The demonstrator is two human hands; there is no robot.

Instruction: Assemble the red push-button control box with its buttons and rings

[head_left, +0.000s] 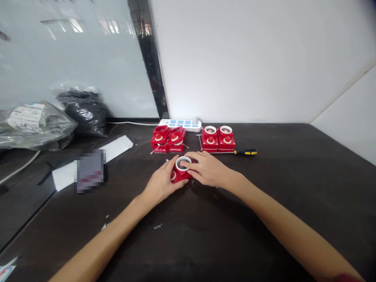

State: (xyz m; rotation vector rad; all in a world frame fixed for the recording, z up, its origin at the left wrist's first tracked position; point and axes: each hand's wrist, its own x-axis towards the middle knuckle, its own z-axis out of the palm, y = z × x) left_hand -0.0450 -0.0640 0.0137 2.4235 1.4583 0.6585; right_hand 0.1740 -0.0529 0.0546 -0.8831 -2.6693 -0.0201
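In the middle of the dark table lies a red device with a white ring (179, 175), its round dark opening facing up. My left hand (161, 181) is wrapped round its left side, thumb along the near edge. From the right, my right hand (207, 168) holds the device too, with fingertips on the white ring and reaching into the opening. A red knob with a white collar shows beside my left fingers. Part of the device is hidden under both hands.
Behind stand two red devices with white rings (217, 141) and two red units without them (168, 138). A black and yellow screwdriver (246, 152) lies right of them. A white power strip (179, 124) is by the wall. Plastic bags (38, 124) and a white strip (119, 149) lie left.
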